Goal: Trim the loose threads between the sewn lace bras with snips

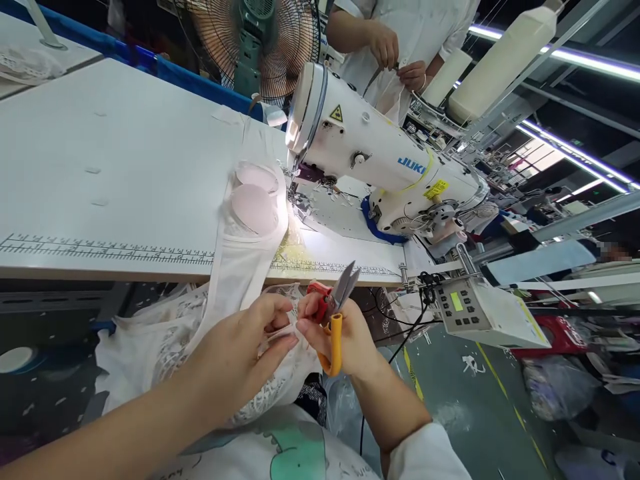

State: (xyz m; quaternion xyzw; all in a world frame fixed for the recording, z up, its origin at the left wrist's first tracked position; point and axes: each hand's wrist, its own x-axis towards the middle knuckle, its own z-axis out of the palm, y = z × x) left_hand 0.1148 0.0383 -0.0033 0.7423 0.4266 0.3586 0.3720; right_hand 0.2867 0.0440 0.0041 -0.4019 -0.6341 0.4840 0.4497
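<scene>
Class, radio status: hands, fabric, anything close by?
Left fingers pinching white fabric. Right hand holding scissors, slightly open, tips angled away. Close by, bra draped over edge of table.

This is a sewing workshop, a garment factory floor by its look. An industrial sewing machine (380,140) marked JUKI stands on a white table (140,167) with a ruler scale (115,251) printed along its front edge, and a control box (487,310) with buttons and a small lit screen hangs beside it. Large thread cones (505,60) rise behind. A half-made bra (253,207) lies by the needle, among cut scraps. Across the table a co-worker (410,30) handles white cloth near a big fan (250,57). Tube lights (580,61) run overhead; yellow lines (513,400) mark the green floor (450,400).
</scene>
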